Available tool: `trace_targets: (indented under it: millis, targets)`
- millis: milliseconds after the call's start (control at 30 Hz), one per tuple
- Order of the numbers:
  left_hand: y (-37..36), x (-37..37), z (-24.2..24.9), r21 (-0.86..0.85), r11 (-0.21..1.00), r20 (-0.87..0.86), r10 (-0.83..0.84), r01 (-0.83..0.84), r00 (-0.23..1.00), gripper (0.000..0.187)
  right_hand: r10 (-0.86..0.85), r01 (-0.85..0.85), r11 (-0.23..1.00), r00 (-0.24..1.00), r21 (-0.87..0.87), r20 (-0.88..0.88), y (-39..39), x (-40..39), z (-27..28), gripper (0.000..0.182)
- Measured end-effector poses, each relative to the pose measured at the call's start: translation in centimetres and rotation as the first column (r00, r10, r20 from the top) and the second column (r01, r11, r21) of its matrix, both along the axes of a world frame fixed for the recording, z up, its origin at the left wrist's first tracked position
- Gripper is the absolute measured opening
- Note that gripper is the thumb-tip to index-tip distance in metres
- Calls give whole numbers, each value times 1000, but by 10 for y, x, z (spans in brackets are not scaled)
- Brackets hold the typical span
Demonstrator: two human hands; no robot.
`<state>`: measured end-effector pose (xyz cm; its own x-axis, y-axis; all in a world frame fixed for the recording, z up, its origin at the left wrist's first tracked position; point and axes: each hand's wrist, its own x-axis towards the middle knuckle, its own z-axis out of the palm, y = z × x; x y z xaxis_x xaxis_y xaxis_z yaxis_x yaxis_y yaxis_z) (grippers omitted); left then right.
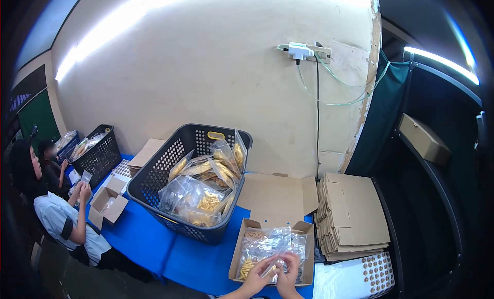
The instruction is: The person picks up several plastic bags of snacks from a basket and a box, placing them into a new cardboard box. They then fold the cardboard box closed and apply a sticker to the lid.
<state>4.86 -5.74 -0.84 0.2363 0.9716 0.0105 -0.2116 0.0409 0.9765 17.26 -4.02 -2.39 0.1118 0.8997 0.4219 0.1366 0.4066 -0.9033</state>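
My left hand (256,278) and my right hand (288,274) are close together over the near side of an open cardboard box (232,255). Between their closed fingers is a clear plastic bag (271,267); its contents are hard to make out. Inside the box lie several clear bags, including one of yellow stick-shaped snacks (246,268) at the left and one with brownish pieces (253,234) at the back. The box's lid (278,198) is folded back away from me. My fingers hide part of the box's near right area.
A black basket (149,180) full of snack bags stands left of the box. Flattened cartons (357,211) are stacked at right, behind a sheet of round stickers (378,273). Another person (72,222) handles a small bag by a small carton (114,209) at left.
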Motion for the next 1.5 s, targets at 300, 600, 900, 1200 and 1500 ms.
trace_targets:
  millis: [300,600,900,1200,1500]
  targets:
    - [7,-26,3,71,997,-115,-29,38,993,29,265,-387,833,906,-396,-328,18,44,-3,18]
    - [17,-47,-6,107,994,-21,25,-22,999,47,243,-291,894,954,-341,-178,5,35,30,43]
    - [5,-25,4,364,923,-335,4,126,942,103,419,-435,874,900,-218,-118,1,-3,23,56]
    - [4,-18,14,392,919,-229,47,48,972,95,422,-502,851,828,-153,-368,0,-3,12,61]
    - [1,-10,12,316,949,-123,53,-11,991,77,325,-462,847,842,-264,-431,12,8,13,71]
